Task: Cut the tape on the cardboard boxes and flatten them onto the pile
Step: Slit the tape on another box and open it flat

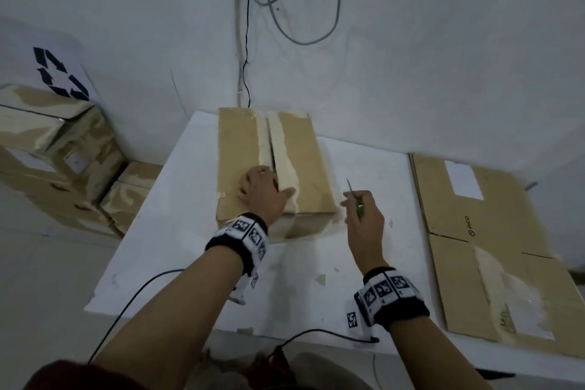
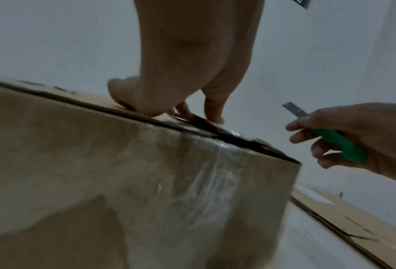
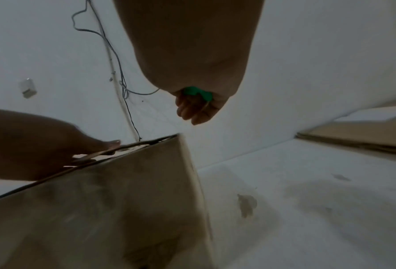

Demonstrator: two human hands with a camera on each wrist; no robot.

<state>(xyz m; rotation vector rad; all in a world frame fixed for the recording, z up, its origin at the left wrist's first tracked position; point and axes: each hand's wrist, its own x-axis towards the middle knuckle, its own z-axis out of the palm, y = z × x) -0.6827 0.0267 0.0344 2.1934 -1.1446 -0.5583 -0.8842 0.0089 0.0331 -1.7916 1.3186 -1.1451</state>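
Observation:
A brown cardboard box (image 1: 297, 152) stands on the white table (image 1: 190, 263), its taped top seam slit open along the middle. My left hand (image 1: 269, 187) lies on the box top near the front edge. Its thumb spreads over the right flap, and its curled fingers (image 2: 213, 112) hook into the seam at the flap's edge. To the right of the box, my right hand (image 1: 364, 215) hovers above the table. It grips a green utility knife (image 2: 339, 143) whose bare blade (image 1: 349, 187) points up and away from me. Clear tape runs down the box's front face (image 2: 210, 182).
A pile of flattened cardboard (image 1: 493, 247) lies at the right of the table. Several taped boxes (image 1: 57, 152) are stacked at the left by the wall, under a recycling sign. Cables (image 1: 247, 41) hang down the wall behind the box. Wires trail from my wristbands.

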